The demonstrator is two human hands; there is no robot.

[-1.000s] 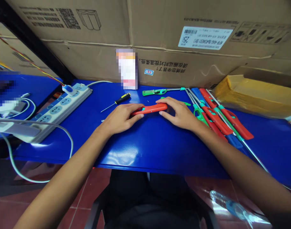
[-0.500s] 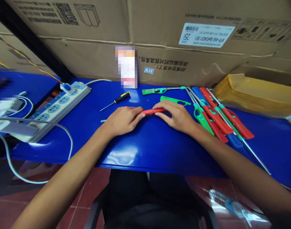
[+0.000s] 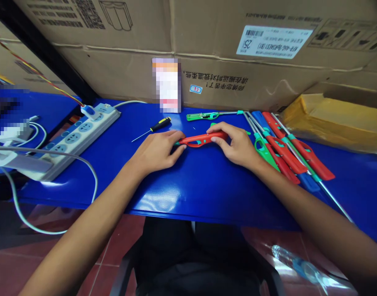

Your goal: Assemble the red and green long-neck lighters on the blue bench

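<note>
Both my hands hold a red long-necked utility lighter (image 3: 201,140) with teal parts, lying roughly level just above the blue table (image 3: 207,197). My left hand (image 3: 156,152) grips its thin left end, and my right hand (image 3: 231,144) wraps over its thicker right part. A green lighter body (image 3: 213,124) lies mostly hidden behind my right fingers. Farther back rests a green lighter (image 3: 207,116) with a metal neck. A yellow-handled screwdriver (image 3: 159,124) lies left of my left hand. Several red, green and blue lighters (image 3: 284,154) lie in a heap to my right.
A white power strip (image 3: 80,142) with cables sits at the table's left. Cardboard boxes (image 3: 238,78) stand along the back, with a pixelated upright card (image 3: 166,85) before them. A yellow padded envelope (image 3: 333,119) lies at the right. A plastic bottle (image 3: 299,263) lies on the red floor.
The red lighter has rotated in my hands, now showing its side with the loop opening. My right hand has shifted slightly right and up along it.
</note>
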